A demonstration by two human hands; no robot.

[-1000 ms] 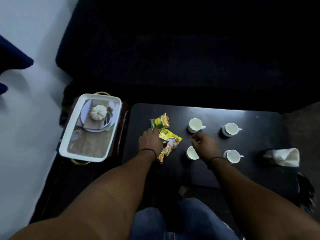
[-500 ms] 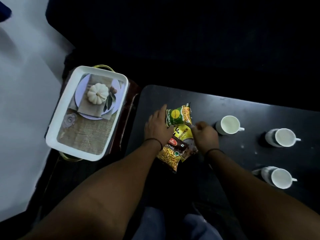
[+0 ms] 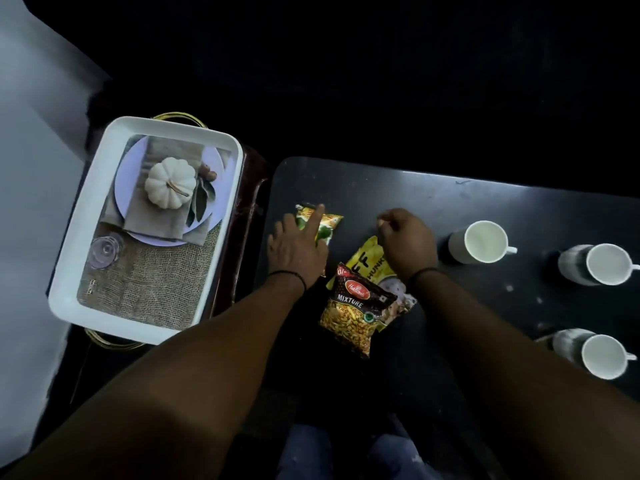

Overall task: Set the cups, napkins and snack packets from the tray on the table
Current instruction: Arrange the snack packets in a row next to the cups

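White rectangular plastic tray (image 3: 86, 216) off tabletop's left edge; printed liner, no loose items seen.

Left hand (image 3: 298, 249) spread flat, pressing small green-yellow foil snack packet (image 3: 327, 225) near tabletop's left edge.

Dark "Mixture" packet (image 3: 356, 310) overlaps yellow packet (image 3: 369, 259); light, crinkly, slippery; likely best pinched at sealed edges.

Right hand (image 3: 408, 240) curled on yellow packet's top; grip unclear.

Three white ceramic cups (image 3: 483, 242) toward right edge; fragile.

Napkins not visible; room dark.

Cups (image 3: 483, 246) right; table (image 3: 398, 188) far edge free.
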